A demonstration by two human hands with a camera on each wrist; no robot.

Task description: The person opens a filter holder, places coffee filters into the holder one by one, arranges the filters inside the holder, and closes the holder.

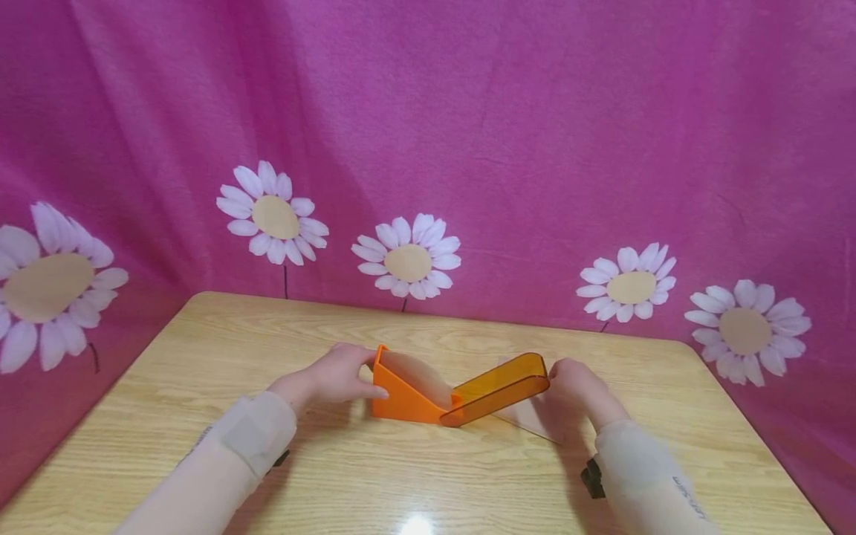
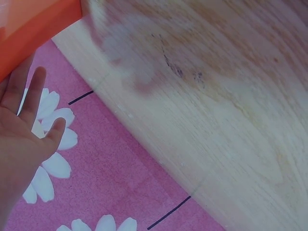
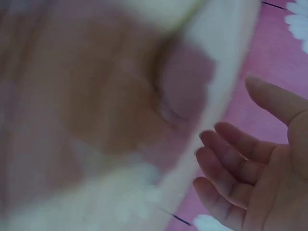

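In the head view, an orange box (image 1: pixel 406 392) with a slanted top stands on the table, its translucent amber lid (image 1: pixel 501 389) swung out to the right. A pale sheet with a curved top edge (image 1: pixel 417 371) shows inside the box. My left hand (image 1: pixel 339 375) grips the box's left end, thumb on the near side and other fingers behind; the left wrist view shows two fingers stretched out below it. Beside the lid's raised end is my right hand (image 1: pixel 576 386). Its fingers are loosely bent around nothing in the right wrist view. A thin, pale flat piece (image 1: pixel 531 420) lies under the lid.
The wooden table (image 1: pixel 414 475) has its far edge against a magenta cloth (image 1: pixel 508 148) printed with white flowers. The cloth also rises along the left and right sides. Bands with dark devices (image 1: pixel 593 478) are strapped on both forearms.
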